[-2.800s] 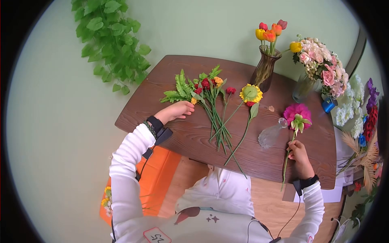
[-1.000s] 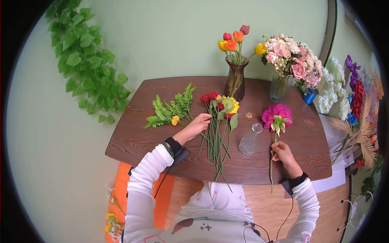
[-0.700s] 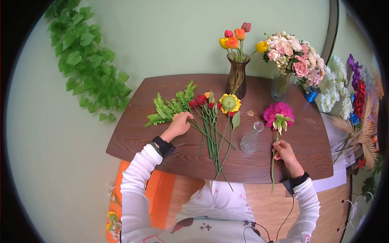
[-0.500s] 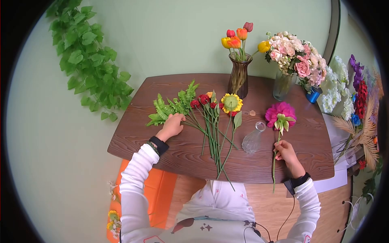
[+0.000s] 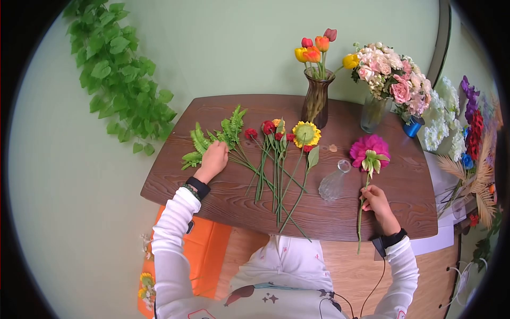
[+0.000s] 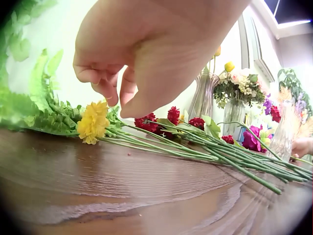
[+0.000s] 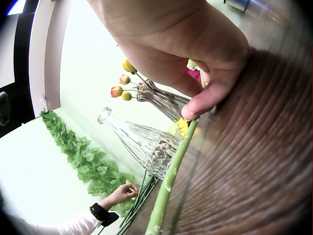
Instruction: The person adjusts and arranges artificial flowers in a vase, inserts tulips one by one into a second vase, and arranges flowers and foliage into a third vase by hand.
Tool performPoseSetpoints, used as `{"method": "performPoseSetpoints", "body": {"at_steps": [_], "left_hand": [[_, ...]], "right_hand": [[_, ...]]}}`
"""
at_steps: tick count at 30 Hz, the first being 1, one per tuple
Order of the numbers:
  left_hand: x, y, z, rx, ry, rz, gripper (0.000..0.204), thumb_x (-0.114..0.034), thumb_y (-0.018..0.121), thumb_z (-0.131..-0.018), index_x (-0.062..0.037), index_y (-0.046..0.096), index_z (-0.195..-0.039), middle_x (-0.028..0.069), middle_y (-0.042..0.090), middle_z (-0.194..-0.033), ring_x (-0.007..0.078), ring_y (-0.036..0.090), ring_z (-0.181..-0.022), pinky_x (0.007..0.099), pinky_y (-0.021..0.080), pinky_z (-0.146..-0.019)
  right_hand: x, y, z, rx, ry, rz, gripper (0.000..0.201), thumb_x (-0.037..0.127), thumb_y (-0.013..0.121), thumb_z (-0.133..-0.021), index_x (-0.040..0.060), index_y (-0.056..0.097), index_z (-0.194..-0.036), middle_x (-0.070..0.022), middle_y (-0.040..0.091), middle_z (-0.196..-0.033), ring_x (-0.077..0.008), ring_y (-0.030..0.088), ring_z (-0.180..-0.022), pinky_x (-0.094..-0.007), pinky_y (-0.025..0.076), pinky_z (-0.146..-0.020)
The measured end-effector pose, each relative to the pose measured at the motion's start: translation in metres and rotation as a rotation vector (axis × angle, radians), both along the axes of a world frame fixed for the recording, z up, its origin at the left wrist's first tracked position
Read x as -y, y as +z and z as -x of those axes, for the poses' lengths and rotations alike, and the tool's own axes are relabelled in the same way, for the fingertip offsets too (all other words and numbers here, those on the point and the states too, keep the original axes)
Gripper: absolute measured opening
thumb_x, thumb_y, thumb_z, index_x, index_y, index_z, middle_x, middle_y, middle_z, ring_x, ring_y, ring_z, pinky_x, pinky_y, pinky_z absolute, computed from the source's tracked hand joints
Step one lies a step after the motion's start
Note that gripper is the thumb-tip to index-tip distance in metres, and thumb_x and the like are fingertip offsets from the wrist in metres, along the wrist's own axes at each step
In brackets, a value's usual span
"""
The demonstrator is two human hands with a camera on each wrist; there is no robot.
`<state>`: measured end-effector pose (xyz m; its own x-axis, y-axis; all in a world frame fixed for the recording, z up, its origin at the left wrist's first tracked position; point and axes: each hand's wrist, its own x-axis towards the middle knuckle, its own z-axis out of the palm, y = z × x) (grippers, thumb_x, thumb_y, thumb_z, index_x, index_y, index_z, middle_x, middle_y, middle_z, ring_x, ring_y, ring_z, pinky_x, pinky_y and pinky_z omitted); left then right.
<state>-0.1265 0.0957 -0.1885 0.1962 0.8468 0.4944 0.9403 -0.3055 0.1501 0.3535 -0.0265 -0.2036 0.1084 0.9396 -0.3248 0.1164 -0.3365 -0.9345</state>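
My left hand [image 5: 213, 160] reaches over the fern sprigs [image 5: 199, 139] at the table's left, thumb and fingertips pinched together low among their stems. Close below those fingertips lies a ruffled yellow flower [image 6: 93, 122], hidden under the hand in the head view. Beside them, red flowers [image 5: 268, 127] and a sunflower [image 5: 306, 134], turned face down, lie with their green stems [image 6: 220, 154] crossing toward the front. My right hand [image 5: 376, 202] pinches the stem of a big magenta flower [image 5: 370, 150] between thumb and fingers. Its bloom shows its green underside, and the stem passes the table edge.
A clear glass vase [image 5: 333, 183] lies tipped near the right hand. A brown vase [image 5: 317, 101] of tulips and a glass vase [image 5: 372, 114] of pink roses stand at the back. A blue ribbon spool [image 5: 413, 127] sits at the table's right edge.
My left hand has gone left from the red flowers to the ferns, and the ferns have shifted left with it. The right hand keeps its grip on the magenta flower.
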Motion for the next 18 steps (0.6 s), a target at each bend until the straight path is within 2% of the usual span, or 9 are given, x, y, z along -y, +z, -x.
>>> {"method": "performPoseSetpoints", "body": {"at_steps": [1, 3, 4, 6, 7, 8, 10, 14, 18], "left_hand": [[0.002, 0.001, -0.001, 0.000, 0.000, 0.001, 0.005, -0.005, 0.056, -0.072, -0.0058, 0.057, -0.077, 0.0106, 0.058, -0.076, 0.0292, 0.055, -0.074, 0.0369, 0.045, -0.064], [0.006, 0.006, -0.003, 0.146, 0.133, 0.448, 0.012, -0.010, 0.049, -0.079, -0.0048, 0.055, -0.089, 0.0112, 0.060, -0.090, 0.0272, 0.059, -0.076, 0.0357, 0.048, -0.063], [0.009, 0.006, -0.006, 0.146, 0.133, 0.448, 0.012, -0.010, 0.049, -0.079, -0.0048, 0.055, -0.089, 0.0112, 0.060, -0.090, 0.0272, 0.059, -0.076, 0.0357, 0.048, -0.063], [0.020, 0.002, -0.017, 0.899, 0.153, 0.967, 0.020, -0.013, 0.044, -0.085, -0.0015, 0.050, -0.100, 0.0109, 0.058, -0.103, 0.0231, 0.061, -0.081, 0.0316, 0.049, -0.065], [0.029, 0.006, -0.024, 1.117, 0.122, 1.040, 0.025, -0.013, 0.040, -0.088, 0.0039, 0.044, -0.106, 0.0124, 0.055, -0.109, 0.0212, 0.060, -0.091, 0.0296, 0.050, -0.069], [0.031, 0.003, -0.027, 1.119, 0.124, 1.039, 0.025, -0.013, 0.040, -0.088, 0.0039, 0.044, -0.106, 0.0124, 0.055, -0.109, 0.0212, 0.060, -0.091, 0.0296, 0.050, -0.069], [0.030, -0.006, -0.032, 1.572, 0.041, 1.060, 0.023, -0.008, 0.039, -0.087, 0.0062, 0.042, -0.105, 0.0153, 0.054, -0.109, 0.0233, 0.058, -0.094, 0.0289, 0.050, -0.071], [0.016, -0.030, -0.029, 1.680, 0.000, 1.100, 0.019, -0.007, 0.042, -0.086, 0.0059, 0.044, -0.101, 0.0154, 0.055, -0.106, 0.0231, 0.058, -0.094, 0.0293, 0.050, -0.073], [0.005, -0.028, -0.031, 1.690, 0.051, 1.046, 0.017, -0.009, 0.044, -0.087, 0.0035, 0.045, -0.098, 0.0131, 0.058, -0.099, 0.0223, 0.060, -0.088, 0.0297, 0.051, -0.070]], "right_hand": [[0.000, 0.000, 0.000, 0.000, 0.002, -0.002, 0.008, 0.014, 0.050, -0.087, 0.0060, 0.050, -0.087, -0.0041, 0.055, -0.074, -0.0068, 0.049, -0.043, -0.0172, 0.041, -0.039], [0.001, 0.000, 0.000, -0.002, 0.003, -0.001, 0.008, 0.014, 0.049, -0.087, 0.0060, 0.050, -0.087, -0.0042, 0.055, -0.074, -0.0068, 0.049, -0.043, -0.0172, 0.041, -0.039], [0.001, 0.001, 0.000, -0.005, 0.003, -0.001, 0.008, 0.014, 0.049, -0.087, 0.0060, 0.050, -0.087, -0.0043, 0.055, -0.074, -0.0069, 0.050, -0.044, -0.0171, 0.041, -0.039], [0.001, 0.000, 0.000, -0.004, 0.003, 0.000, 0.008, 0.014, 0.049, -0.087, 0.0059, 0.050, -0.087, -0.0043, 0.055, -0.074, -0.0070, 0.050, -0.044, -0.0171, 0.041, -0.039], [0.001, 0.000, 0.000, -0.005, 0.001, -0.001, 0.008, 0.014, 0.049, -0.087, 0.0059, 0.050, -0.087, -0.0042, 0.055, -0.074, -0.0070, 0.050, -0.044, -0.0170, 0.041, -0.039], [0.001, 0.001, 0.001, -0.005, 0.004, -0.001, 0.008, 0.014, 0.049, -0.087, 0.0059, 0.050, -0.087, -0.0042, 0.055, -0.074, -0.0070, 0.050, -0.044, -0.0170, 0.041, -0.039], [0.001, 0.002, 0.001, -0.006, -0.002, -0.002, 0.008, 0.013, 0.049, -0.087, 0.0059, 0.050, -0.088, -0.0040, 0.056, -0.074, -0.0071, 0.050, -0.044, -0.0169, 0.041, -0.039], [0.002, 0.001, 0.000, -0.008, -0.005, -0.010, 0.008, 0.013, 0.049, -0.087, 0.0058, 0.050, -0.088, -0.0040, 0.056, -0.073, -0.0071, 0.050, -0.044, -0.0169, 0.041, -0.040], [0.002, 0.000, 0.000, -0.015, -0.008, -0.008, 0.008, 0.013, 0.049, -0.087, 0.0056, 0.050, -0.088, -0.0044, 0.056, -0.074, -0.0072, 0.050, -0.044, -0.0170, 0.041, -0.039]]}}
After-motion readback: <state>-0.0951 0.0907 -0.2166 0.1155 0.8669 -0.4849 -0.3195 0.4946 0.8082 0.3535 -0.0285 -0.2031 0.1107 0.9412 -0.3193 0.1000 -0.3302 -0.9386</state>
